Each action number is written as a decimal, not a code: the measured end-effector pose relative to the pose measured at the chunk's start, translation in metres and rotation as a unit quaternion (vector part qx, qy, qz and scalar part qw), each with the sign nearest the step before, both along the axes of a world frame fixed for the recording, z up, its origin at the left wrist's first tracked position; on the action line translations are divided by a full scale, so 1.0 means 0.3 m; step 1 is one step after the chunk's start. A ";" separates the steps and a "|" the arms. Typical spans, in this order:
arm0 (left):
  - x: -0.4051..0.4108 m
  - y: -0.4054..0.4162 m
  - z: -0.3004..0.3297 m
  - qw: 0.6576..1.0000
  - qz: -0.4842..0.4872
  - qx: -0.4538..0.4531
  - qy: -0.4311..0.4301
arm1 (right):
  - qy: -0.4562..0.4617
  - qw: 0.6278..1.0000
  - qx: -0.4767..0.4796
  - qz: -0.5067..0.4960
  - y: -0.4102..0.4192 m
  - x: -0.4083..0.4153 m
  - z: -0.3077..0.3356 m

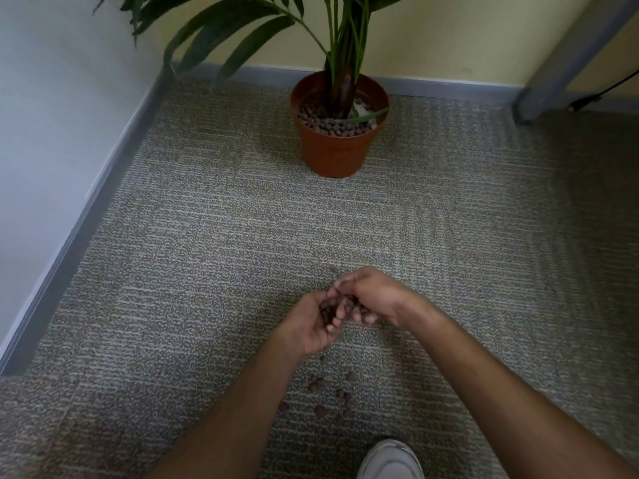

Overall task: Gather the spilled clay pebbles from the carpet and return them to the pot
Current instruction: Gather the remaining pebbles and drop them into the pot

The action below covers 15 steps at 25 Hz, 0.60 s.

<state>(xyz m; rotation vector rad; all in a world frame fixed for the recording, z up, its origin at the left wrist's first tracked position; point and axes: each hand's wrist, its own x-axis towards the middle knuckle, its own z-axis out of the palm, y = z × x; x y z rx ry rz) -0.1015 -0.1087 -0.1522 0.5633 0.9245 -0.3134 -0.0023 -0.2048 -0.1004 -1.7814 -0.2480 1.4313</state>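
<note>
Low over the grey carpet [207,236], my left hand [311,326] is cupped palm up with several brown clay pebbles [326,311] in it. My right hand [370,295] meets it from the right, fingers curled against the left palm and onto the same pebbles. More loose pebbles [332,395] lie scattered on the carpet below my hands, between my forearms. The orange plastic pot [333,146] stands farther back by the wall, filled with pebbles around a green palm plant [342,46].
A grey skirting board [86,216] runs along the white wall at the left and along the yellow back wall. A grey post [560,74] and a black cable [601,91] stand at the back right. My white shoe [390,461] shows at the bottom edge.
</note>
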 end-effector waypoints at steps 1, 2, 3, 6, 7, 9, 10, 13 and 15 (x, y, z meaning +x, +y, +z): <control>0.005 0.006 0.000 1.000 0.011 -0.008 0.004 | -0.020 0.999 -0.005 0.038 0.012 0.020 0.011; 0.011 0.013 0.001 1.000 0.025 -0.015 0.003 | -0.027 0.998 -0.004 0.061 0.022 0.041 0.018; 0.017 0.023 0.004 0.999 0.036 -0.018 -0.002 | -0.016 0.997 0.003 0.070 0.028 0.063 0.025; 0.065 0.079 0.036 0.999 0.045 0.002 -0.016 | 0.145 0.988 0.053 -0.025 0.032 0.148 0.038; 0.093 0.109 0.052 0.998 0.051 0.020 -0.022 | 0.204 0.972 0.073 -0.091 0.034 0.185 0.038; 0.166 0.182 0.103 0.995 0.080 0.053 -0.040 | 0.243 0.943 0.100 -0.207 0.051 0.276 0.040; 0.207 0.223 0.136 0.992 0.099 0.063 -0.049 | 0.229 0.935 0.107 -0.250 0.071 0.322 0.048; 0.346 0.328 0.264 0.983 0.162 0.062 -0.067 | 0.166 0.911 0.138 -0.351 0.168 0.463 0.109; 0.433 0.388 0.364 0.974 0.204 0.055 -0.083 | 0.138 0.890 0.174 -0.398 0.239 0.547 0.170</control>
